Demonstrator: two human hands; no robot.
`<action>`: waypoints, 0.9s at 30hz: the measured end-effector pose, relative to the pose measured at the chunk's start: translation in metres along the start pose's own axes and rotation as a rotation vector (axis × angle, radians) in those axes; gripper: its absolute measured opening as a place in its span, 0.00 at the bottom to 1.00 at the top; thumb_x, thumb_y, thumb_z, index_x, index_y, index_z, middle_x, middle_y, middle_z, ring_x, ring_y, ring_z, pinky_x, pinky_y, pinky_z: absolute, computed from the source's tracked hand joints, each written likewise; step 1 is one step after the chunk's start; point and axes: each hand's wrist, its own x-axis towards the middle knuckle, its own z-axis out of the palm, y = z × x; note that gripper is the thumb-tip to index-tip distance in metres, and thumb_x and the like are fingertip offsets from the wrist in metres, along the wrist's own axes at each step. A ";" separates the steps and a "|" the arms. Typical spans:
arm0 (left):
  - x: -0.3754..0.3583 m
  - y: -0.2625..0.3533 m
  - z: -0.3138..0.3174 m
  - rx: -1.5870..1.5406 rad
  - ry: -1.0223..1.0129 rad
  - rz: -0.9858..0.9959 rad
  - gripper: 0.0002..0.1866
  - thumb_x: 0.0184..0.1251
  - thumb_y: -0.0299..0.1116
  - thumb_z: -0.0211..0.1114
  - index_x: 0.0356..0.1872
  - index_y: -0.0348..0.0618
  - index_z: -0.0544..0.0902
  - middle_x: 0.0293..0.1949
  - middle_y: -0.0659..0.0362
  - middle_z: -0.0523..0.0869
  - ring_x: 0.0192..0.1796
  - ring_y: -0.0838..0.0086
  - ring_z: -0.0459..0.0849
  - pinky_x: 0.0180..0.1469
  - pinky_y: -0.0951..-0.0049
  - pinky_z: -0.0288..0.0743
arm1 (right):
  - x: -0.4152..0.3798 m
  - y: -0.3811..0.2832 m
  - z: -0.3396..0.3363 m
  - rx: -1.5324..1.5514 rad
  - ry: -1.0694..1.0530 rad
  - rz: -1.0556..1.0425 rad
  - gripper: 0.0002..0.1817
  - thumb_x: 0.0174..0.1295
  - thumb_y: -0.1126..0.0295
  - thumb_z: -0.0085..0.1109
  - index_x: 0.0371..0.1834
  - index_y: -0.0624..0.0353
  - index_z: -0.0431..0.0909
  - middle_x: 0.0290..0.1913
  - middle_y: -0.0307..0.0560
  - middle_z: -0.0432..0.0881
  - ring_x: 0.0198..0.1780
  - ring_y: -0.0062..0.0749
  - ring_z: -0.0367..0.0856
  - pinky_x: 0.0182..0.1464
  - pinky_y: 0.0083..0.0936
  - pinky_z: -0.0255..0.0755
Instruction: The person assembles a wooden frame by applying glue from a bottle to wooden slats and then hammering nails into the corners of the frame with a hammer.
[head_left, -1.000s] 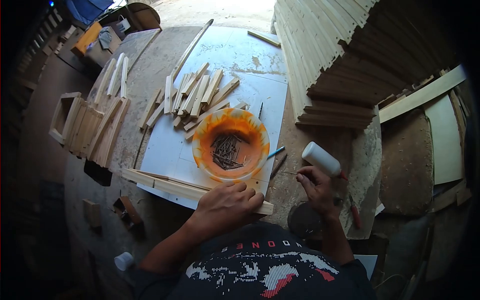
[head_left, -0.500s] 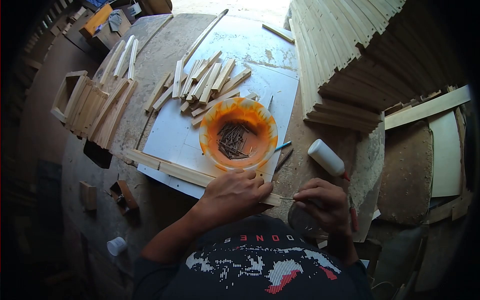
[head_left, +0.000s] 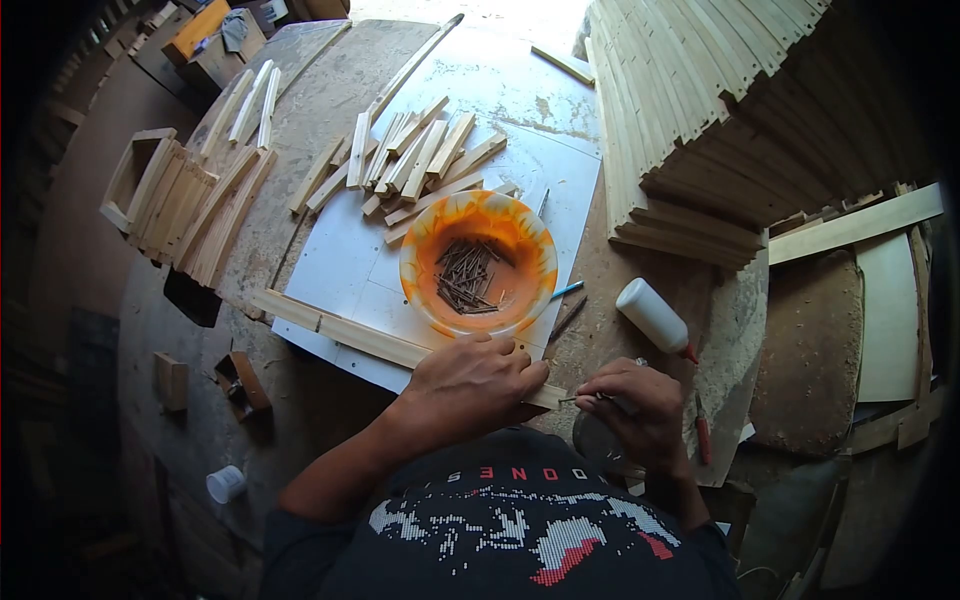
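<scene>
The left hand (head_left: pixel 470 385) presses the wooden strip (head_left: pixel 340 332) flat just below the orange bowl (head_left: pixel 478 262) while the right hand (head_left: pixel 635 405) pinches a nail (head_left: pixel 578 399), best kept square to the strip's end

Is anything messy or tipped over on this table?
The white glue bottle lies on its side right of the orange bowl of nails. Short wooden sticks sit in a loose jumble behind the bowl. Nothing looks spilled or broken.
</scene>
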 end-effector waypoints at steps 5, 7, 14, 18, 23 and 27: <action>0.000 0.000 0.000 -0.001 -0.014 -0.006 0.16 0.58 0.46 0.68 0.33 0.46 0.76 0.30 0.61 0.81 0.41 0.69 0.82 0.44 0.68 0.75 | 0.004 -0.006 0.000 -0.076 -0.044 -0.060 0.09 0.50 0.76 0.73 0.33 0.61 0.83 0.31 0.47 0.85 0.33 0.35 0.85 0.34 0.28 0.77; -0.001 0.000 0.001 0.005 -0.021 -0.005 0.15 0.58 0.46 0.67 0.33 0.46 0.76 0.31 0.61 0.82 0.41 0.69 0.82 0.44 0.68 0.75 | 0.005 -0.008 0.001 -0.096 -0.059 -0.086 0.09 0.51 0.75 0.73 0.33 0.61 0.82 0.31 0.46 0.85 0.33 0.35 0.85 0.33 0.28 0.76; -0.001 0.001 -0.001 -0.012 -0.029 -0.013 0.14 0.59 0.45 0.66 0.33 0.46 0.76 0.30 0.62 0.82 0.41 0.69 0.82 0.43 0.68 0.75 | 0.004 -0.016 0.003 -0.277 -0.147 -0.136 0.08 0.54 0.74 0.68 0.35 0.61 0.79 0.33 0.48 0.83 0.35 0.39 0.85 0.34 0.31 0.78; -0.001 0.001 -0.001 -0.024 -0.023 -0.011 0.14 0.60 0.45 0.66 0.34 0.46 0.76 0.30 0.62 0.82 0.41 0.69 0.82 0.43 0.67 0.75 | 0.003 -0.012 0.005 -0.283 -0.139 -0.158 0.08 0.54 0.74 0.68 0.35 0.60 0.79 0.33 0.46 0.82 0.34 0.39 0.84 0.34 0.32 0.77; -0.001 0.002 -0.002 -0.024 -0.040 -0.015 0.15 0.60 0.46 0.66 0.34 0.46 0.76 0.30 0.61 0.82 0.41 0.68 0.83 0.44 0.67 0.75 | 0.003 -0.013 0.008 -0.267 -0.106 -0.184 0.08 0.53 0.75 0.68 0.34 0.60 0.79 0.33 0.46 0.80 0.35 0.40 0.83 0.38 0.34 0.77; -0.002 0.002 0.001 -0.017 -0.038 -0.016 0.16 0.61 0.48 0.65 0.35 0.46 0.76 0.30 0.60 0.82 0.42 0.68 0.83 0.44 0.66 0.76 | 0.002 -0.012 0.008 -0.235 -0.108 -0.168 0.07 0.54 0.75 0.68 0.34 0.61 0.79 0.33 0.46 0.80 0.36 0.42 0.82 0.41 0.35 0.77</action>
